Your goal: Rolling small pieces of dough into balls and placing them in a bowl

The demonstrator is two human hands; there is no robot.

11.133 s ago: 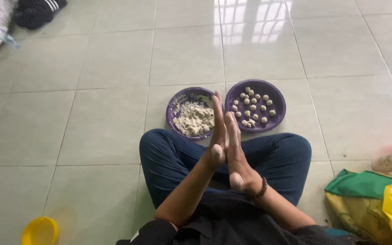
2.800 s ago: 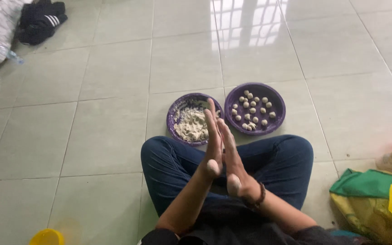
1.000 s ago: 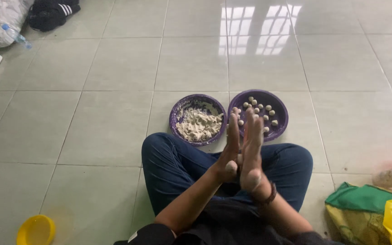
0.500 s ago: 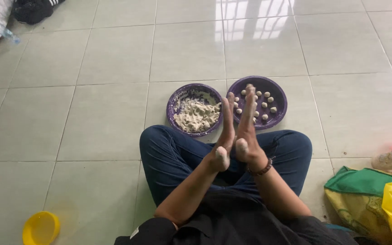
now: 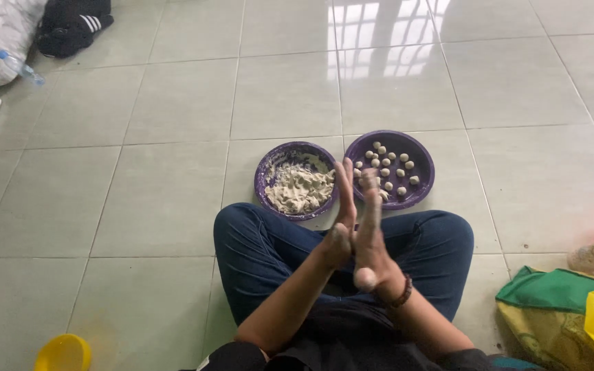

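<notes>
Purple bowls sit side by side on the tiled floor [image 5: 173,206] before a cross-legged person: one bowl of dough [image 5: 295,180], one bowl of rolled balls [image 5: 390,168]. The left hand [image 5: 342,220] and right hand [image 5: 369,237] stand palm to palm, fingers straight, with a dough ball [image 5: 364,277] showing at the heel of the palms

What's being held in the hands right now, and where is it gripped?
A small dough ball is pressed between the palms of the left hand and right hand, showing at the heel of the palms.
</notes>
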